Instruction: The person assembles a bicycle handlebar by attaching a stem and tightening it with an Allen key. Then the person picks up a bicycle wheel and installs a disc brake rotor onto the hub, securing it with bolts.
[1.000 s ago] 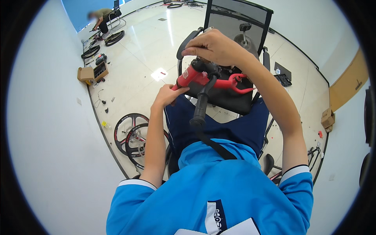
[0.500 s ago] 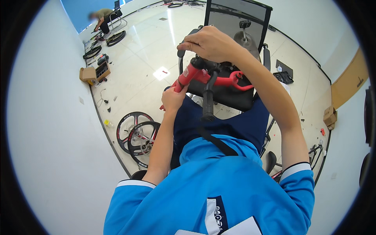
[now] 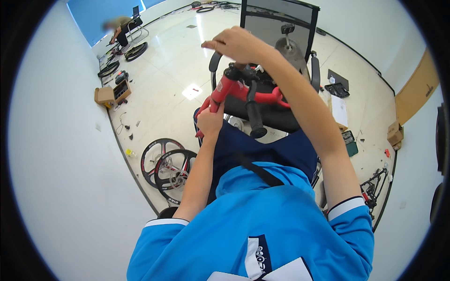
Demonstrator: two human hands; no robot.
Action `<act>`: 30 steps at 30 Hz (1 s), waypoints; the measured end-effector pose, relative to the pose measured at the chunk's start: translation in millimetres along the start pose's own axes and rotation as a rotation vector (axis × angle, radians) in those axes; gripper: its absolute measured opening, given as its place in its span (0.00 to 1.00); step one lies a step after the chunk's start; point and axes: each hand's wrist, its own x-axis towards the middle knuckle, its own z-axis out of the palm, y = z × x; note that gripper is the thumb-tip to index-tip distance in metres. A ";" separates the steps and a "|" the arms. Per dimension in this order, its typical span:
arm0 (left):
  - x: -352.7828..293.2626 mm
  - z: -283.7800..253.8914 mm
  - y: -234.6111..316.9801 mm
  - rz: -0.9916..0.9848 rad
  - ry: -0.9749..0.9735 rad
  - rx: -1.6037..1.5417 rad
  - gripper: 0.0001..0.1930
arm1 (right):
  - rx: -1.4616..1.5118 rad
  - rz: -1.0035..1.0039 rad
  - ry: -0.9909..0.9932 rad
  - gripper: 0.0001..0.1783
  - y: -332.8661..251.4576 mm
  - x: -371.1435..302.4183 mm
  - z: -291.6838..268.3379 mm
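Note:
My left hand [image 3: 210, 121] is wrapped round a red bicycle frame [image 3: 223, 89] near its head tube. My right hand [image 3: 240, 45] hangs just above the black stem [image 3: 233, 72] at the top of that tube. Its fingers are curled, thumb and forefinger close together; what they hold, if anything, is hidden behind the hand. A black handlebar grip [image 3: 255, 119] points down toward my lap, right of the head tube. The frame's red tubing runs off to the right, partly behind my right forearm, over the seat of a black office chair [image 3: 269, 110].
Two bicycle wheels [image 3: 174, 175] lean at the lower left by the wall. A cardboard box [image 3: 105, 96] stands farther up that side. Right of the chair lie a tool case [image 3: 337, 90], a white sheet [image 3: 338, 111] and a dark bicycle frame [image 3: 375, 187]. A person [image 3: 121, 30] bends over at the far left.
My right hand has lifted slightly and shifted left above the stem. The handlebar grip's lower end has swung a little to the right. My left hand keeps its grip on the red frame.

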 end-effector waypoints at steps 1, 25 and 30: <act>1.8 -0.2 2.4 0.001 -0.046 -0.052 0.27 | -0.011 -0.053 0.082 0.36 2.6 -4.7 8.1; 13.3 -7.2 18.7 -0.102 -0.224 -0.143 0.25 | -0.117 0.450 -0.178 0.14 192.4 -275.9 160.5; 12.9 -15.7 10.2 -0.127 -0.249 -0.121 0.24 | -0.274 0.537 -0.321 0.13 193.8 -287.1 213.4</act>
